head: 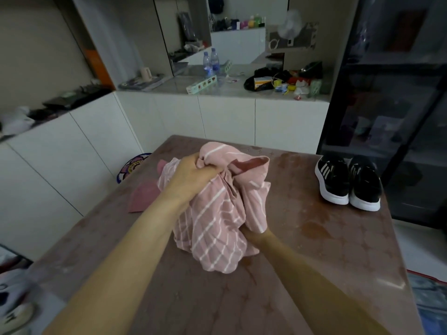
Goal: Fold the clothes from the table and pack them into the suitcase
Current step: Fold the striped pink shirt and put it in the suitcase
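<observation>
The left hand [193,171] grips the bunched pink striped garment [217,213] by its top, left of the black sneakers [348,184] on the table [314,250]. The right hand [252,234] is buried under the cloth, so I cannot tell its grip.

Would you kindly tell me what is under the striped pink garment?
A plain pink cloth shows beneath the garment at left. The right hand reaches under; its fingers are hidden.

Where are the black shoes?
In the head view, the black shoes stand side by side at the right of the table, right of the pink striped shirt.
</observation>
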